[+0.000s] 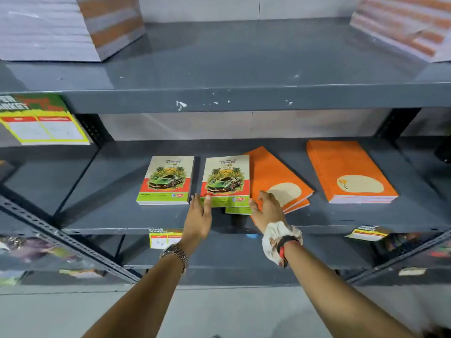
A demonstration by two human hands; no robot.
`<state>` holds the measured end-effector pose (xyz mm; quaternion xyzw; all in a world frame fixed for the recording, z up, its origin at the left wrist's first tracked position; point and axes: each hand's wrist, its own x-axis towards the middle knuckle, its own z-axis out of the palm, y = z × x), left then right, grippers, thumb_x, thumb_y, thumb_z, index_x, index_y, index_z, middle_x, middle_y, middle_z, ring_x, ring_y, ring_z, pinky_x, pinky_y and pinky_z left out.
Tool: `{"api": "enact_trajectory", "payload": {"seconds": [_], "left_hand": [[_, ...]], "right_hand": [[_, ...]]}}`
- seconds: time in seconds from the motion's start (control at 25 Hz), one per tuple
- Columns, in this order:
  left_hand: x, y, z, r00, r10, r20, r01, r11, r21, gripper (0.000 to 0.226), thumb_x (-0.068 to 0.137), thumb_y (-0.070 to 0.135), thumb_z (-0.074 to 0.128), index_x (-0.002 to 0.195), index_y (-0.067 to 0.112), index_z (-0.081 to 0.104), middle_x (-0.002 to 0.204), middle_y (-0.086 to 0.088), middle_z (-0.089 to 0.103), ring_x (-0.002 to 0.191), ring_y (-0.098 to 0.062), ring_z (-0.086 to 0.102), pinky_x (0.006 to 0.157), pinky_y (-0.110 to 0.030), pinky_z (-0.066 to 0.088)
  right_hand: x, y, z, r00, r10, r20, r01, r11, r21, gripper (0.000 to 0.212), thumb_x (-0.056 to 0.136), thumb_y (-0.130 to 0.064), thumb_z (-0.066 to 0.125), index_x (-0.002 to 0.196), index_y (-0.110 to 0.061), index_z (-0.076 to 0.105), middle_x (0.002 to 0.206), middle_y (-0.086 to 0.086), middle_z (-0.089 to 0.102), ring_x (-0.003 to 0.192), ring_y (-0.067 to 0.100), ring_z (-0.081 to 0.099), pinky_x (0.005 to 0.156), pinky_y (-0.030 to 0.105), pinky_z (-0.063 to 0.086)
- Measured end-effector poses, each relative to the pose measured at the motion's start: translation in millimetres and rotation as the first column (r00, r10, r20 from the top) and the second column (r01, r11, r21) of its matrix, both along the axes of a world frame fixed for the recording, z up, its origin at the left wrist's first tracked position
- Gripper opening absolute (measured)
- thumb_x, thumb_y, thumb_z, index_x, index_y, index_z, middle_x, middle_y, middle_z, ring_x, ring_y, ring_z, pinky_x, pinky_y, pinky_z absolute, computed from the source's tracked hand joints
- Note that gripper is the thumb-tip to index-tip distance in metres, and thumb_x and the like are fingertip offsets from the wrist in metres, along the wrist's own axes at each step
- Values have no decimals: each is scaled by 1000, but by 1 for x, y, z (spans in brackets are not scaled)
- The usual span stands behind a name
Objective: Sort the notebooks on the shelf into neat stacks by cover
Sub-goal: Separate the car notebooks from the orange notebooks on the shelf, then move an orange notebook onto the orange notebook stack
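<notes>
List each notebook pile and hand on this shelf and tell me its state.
Left car-cover stack: squared up, flat, untouched.
Middle car-cover stack: uneven, a lower notebook juts out at the front.
Skewed orange notebooks: rotated, fanned, partly under the middle car-cover stack.
Right orange stack: neat, flat, apart from the others.
Left hand: open, fingertips on the middle stack's front left edge.
Right hand: open, resting over the skewed orange notebooks.

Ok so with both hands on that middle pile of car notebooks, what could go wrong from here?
1. The middle car-cover pile is uneven: a lower notebook sticks out toward the shelf's front edge and could slide off.
2. The right hand lies over the skewed orange notebooks, so squaring the pile may push them further askew.
3. The left hand could nudge the left car-cover stack.
</notes>
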<state>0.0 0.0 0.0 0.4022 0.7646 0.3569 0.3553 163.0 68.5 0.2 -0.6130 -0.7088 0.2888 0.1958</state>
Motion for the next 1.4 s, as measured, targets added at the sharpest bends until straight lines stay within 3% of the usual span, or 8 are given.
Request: {"api": "enact_trajectory", "payload": {"seconds": [0.12, 0.32, 0.44, 0.64, 0.92, 1.08, 1.2, 1.4], "left_hand": [[-18, 21, -4, 970, 201, 137, -195, 979, -58, 57, 95, 45, 28, 141, 12, 30, 150, -8, 34, 138, -29, 32, 114, -39, 25], [-23, 30, 5, 931, 134, 339, -95, 987, -130, 46, 90, 43, 46, 129, 20, 46, 134, -11, 54, 123, -31, 49, 106, -43, 40], [-39, 21, 16, 945, 67, 320, -55, 997, -48, 54, 89, 48, 44, 138, 27, 36, 140, -1, 49, 129, -25, 45, 107, -38, 36], [-92, -9, 35, 990, 64, 128, -71, 996, 52, 64, 88, 57, 37, 144, 32, 21, 150, 7, 34, 136, -20, 37, 113, -39, 29], [-164, -24, 20, 989, 136, 51, -138, 990, 40, 50, 92, 52, 32, 136, 30, 36, 139, 1, 51, 125, -24, 48, 101, -36, 36], [-176, -20, 8, 990, 123, 68, -125, 992, 22, 50, 93, 50, 29, 133, 22, 39, 141, -5, 47, 134, -27, 39, 113, -45, 28], [-165, -23, 8, 992, 119, -33, -112, 981, 158, 47, 97, 27, 33, 142, 17, 28, 153, -4, 29, 144, -22, 17, 119, -44, 15], [-106, -3, 7, 985, -90, 144, 42, 952, 304, 52, 87, -4, 37, 135, 18, 39, 144, 3, 40, 130, -29, 43, 110, -42, 36]], "right_hand": [[-20, 14, -3, 998, -44, 51, 45, 999, -19, 29, 91, -29, 47, 106, -6, 59, 117, 20, 55, 107, 39, 52, 95, 43, 44], [-33, 24, -2, 961, -253, -113, 231, 957, -178, 28, 85, -20, 61, 110, -7, 62, 116, 15, 64, 106, 34, 59, 93, 38, 47], [-41, 20, 0, 922, -329, -202, 278, 929, -244, 36, 81, -16, 68, 114, -6, 60, 114, 13, 66, 106, 30, 60, 92, 36, 46], [-104, 12, -1, 910, -223, -350, 145, 961, -235, 34, 79, -9, 69, 111, -4, 61, 103, 11, 67, 97, 23, 62, 85, 31, 48], [-193, -2, -15, 938, -165, -306, 89, 965, -246, 35, 82, -10, 65, 116, -2, 58, 114, 13, 66, 103, 26, 62, 79, 21, 41], [-192, -4, -18, 974, -70, -214, 34, 985, -167, 35, 85, -13, 62, 118, -1, 57, 119, 18, 62, 107, 30, 60, 88, 26, 44], [-159, 3, -4, 976, -113, -186, 106, 993, -47, 35, 85, -19, 62, 117, -3, 59, 118, 18, 60, 108, 34, 57, 96, 34, 43], [-52, 25, 12, 952, -296, -83, 304, 946, 115, 34, 82, -13, 61, 115, -7, 58, 105, 17, 60, 98, 40, 60, 89, 44, 49]]}}
